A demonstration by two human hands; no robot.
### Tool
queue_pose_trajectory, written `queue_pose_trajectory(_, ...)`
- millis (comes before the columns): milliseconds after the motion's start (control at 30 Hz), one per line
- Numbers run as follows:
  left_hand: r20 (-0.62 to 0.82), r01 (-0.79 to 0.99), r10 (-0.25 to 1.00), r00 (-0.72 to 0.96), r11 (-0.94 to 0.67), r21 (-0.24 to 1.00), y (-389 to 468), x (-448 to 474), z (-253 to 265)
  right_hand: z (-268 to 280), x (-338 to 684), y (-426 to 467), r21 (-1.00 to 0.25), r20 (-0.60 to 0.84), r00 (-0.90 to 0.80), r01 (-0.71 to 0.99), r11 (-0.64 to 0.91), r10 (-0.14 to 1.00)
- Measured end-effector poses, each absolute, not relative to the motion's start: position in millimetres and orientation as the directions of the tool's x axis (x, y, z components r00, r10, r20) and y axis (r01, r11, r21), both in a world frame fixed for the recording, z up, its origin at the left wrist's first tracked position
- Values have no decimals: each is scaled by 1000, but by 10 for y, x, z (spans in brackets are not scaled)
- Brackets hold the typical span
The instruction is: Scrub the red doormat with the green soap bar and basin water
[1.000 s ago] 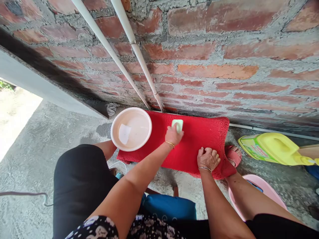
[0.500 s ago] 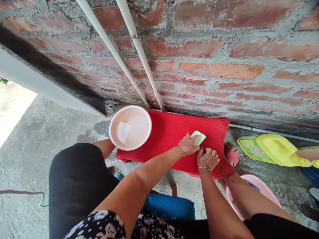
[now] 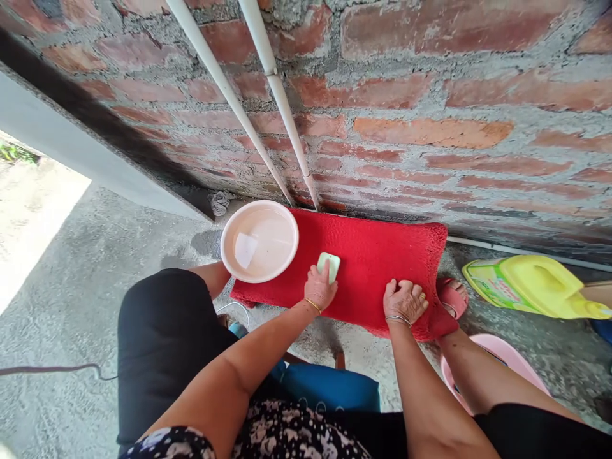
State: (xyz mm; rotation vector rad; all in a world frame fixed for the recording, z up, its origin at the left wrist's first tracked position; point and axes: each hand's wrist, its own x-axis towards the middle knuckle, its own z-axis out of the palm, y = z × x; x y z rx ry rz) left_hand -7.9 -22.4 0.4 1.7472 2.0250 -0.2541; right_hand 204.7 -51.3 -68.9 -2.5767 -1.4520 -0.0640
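A red, shaggy-edged mat point(image 3: 363, 255) lies spread over a low bench, its end draping down on the right. My left hand point(image 3: 321, 287) is closed on a pale green scrub brush point(image 3: 329, 262) with a small hole at its end, index finger stretched along its back. The brush rests flat on the mat, left of the middle, its underside hidden. Near the mat's right front edge my right hand point(image 3: 405, 301) presses down with curled fingers, gripping the red cloth. At the mat's left end stands a pale pink basin point(image 3: 224, 245) of water.
A brick wall point(image 3: 430, 131) with two white pipes point(image 3: 282, 105) rises behind the bench. On the right are a yellow jug point(image 3: 530, 284) and a pink tub point(image 3: 519, 357). A grey rag point(image 3: 220, 203) lies by the wall, left of the pipes.
My left hand has slid the brush leftward along the mat, from beside my right hand towards the basin. The right hand stays at its spot on the mat. The view has shifted slightly.
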Motion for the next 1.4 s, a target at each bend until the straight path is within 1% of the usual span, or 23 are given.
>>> queue_pose_trajectory(67,-505,967,857,104,32,253,-322,72,11,-691,2049,-515,-127,139,517,855,-503,844)
queue_pose_trajectory(100,-508,955,844,171,-15,295,-355,101,18,-691,2050,-516,-124,143,517,855,-503,844)
queue_pose_trajectory(133,-497,948,845,197,-34,317,-378,89,25,-690,2050,-517,-124,146,516,856,-502,844)
queue_pose_trajectory(167,-477,949,860,179,-23,315,-388,35,32,-689,2050,-518,-129,146,517,855,-502,843)
queue_pose_trajectory(200,-454,957,883,123,16,290,-388,-57,38,-688,2050,-518,-137,145,519,854,-502,842)
queue_pose_trajectory(267,-414,969,909,-50,144,200,-363,-313,44,-687,2049,-519,-153,139,522,851,-502,842)
queue_pose_trajectory(333,-391,963,902,-186,247,112,-325,-574,37,-689,2048,-518,-153,132,525,849,-506,841)
queue_pose_trajectory(467,-371,941,880,-298,335,38,-287,-734,-24,-697,2046,-517,-130,133,522,852,-507,842)
queue_pose_trajectory(533,-369,921,861,-351,388,28,-309,-593,-60,-701,2045,-517,-118,142,518,855,-506,843)
queue_pose_trajectory(600,-366,918,861,-353,394,43,-362,-377,-81,-702,2045,-517,-106,152,517,856,-507,842)
queue_pose_trajectory(667,-412,952,882,-228,290,95,-441,-158,-76,-702,2046,-519,-97,161,519,855,-509,840)
queue_pose_trajectory(733,-483,977,875,-4,107,184,-529,16,-48,-703,2048,-521,-95,165,518,856,-509,840)
queue_pose_trajectory(800,-515,960,837,187,-45,276,-597,112,-8,-705,2050,-523,-108,163,517,856,-506,840)
queue_pose_trajectory(833,-512,949,826,236,-81,306,-614,121,13,-706,2051,-523,-118,161,519,855,-505,840)
queue_pose_trajectory(867,-503,943,828,249,-90,319,-619,102,33,-706,2051,-523,-127,159,521,853,-506,839)
queue_pose_trajectory(900,-489,945,842,229,-72,318,-612,51,52,-706,2051,-523,-133,158,522,852,-506,838)
queue_pose_trajectory(967,-468,958,874,135,6,287,-580,-136,83,-704,2050,-522,-129,158,522,853,-506,838)
queue_pose_trajectory(1133,-441,963,884,-156,236,133,-608,-796,119,-695,2044,-519,-89,172,514,858,-506,840)
queue_pose_trajectory(1200,-396,946,882,-255,312,85,-680,-955,111,-696,2043,-520,-93,175,515,857,-506,840)
queue_pose_trajectory(1300,-346,924,876,-336,378,60,-776,-1011,67,-702,2042,-522,-108,174,519,855,-508,837)
queue_pose_trajectory(1400,-343,904,855,-390,427,36,-810,-993,-3,-708,2044,-522,-112,164,523,852,-511,837)
